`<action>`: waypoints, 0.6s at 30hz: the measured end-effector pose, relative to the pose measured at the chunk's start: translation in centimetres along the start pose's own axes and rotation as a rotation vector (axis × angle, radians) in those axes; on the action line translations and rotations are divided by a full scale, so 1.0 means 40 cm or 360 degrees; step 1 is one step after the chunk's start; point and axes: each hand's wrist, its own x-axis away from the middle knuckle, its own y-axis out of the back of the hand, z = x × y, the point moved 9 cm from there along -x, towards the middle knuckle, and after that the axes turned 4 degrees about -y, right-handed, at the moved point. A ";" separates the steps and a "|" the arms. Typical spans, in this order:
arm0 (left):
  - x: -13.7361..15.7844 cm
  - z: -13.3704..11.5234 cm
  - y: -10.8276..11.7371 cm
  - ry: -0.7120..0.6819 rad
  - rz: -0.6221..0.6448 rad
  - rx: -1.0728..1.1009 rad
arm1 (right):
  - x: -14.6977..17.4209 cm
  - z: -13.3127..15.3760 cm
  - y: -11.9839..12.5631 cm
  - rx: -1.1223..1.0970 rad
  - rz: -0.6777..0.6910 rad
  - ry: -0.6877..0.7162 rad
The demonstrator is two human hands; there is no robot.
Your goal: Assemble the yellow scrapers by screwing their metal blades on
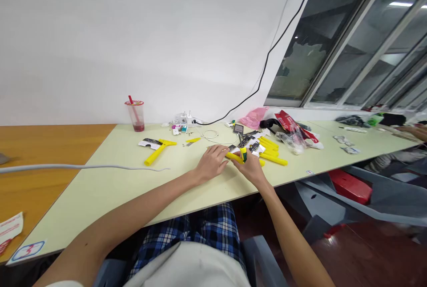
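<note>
My left hand [211, 162] is over the light table, its fingers bent around the left end of a yellow plastic tool [234, 157]. Its own fingers hide part of that end. My right hand [251, 168] is closed around a short yellow and dark green handle [244, 154], which stands upright against the yellow tool; its lower end is hidden. Just beyond both hands lies a pile of yellow tube-shaped handles [274, 159] with black and white printed cards [255, 147]. A T-shaped yellow scraper [156, 152] rests to the left, beside another printed card [150, 143].
A lidded cup with a red straw [138, 117] stands near the wall. Along the back are a power strip [188, 119], a black cable [267, 65], a small dark device [238, 129], a pink bag [254, 118] and a red package [289, 125]. A grey cable [83, 166] crosses the left side.
</note>
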 end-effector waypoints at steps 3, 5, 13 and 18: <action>-0.039 0.035 -0.063 -0.0195 0.0179 -0.0360 | 0.015 -0.045 0.022 -0.0054 -0.0053 -0.0107; -0.044 0.054 -0.091 -0.0293 0.0246 -0.0462 | 0.024 -0.072 0.032 -0.0054 -0.0059 -0.0148; -0.006 0.088 -0.150 -0.0326 0.0376 -0.0449 | 0.051 -0.126 0.019 0.0037 0.0090 -0.0192; 0.005 0.105 -0.156 -0.0209 0.0497 -0.0302 | 0.055 -0.169 0.052 0.0068 0.0100 -0.0196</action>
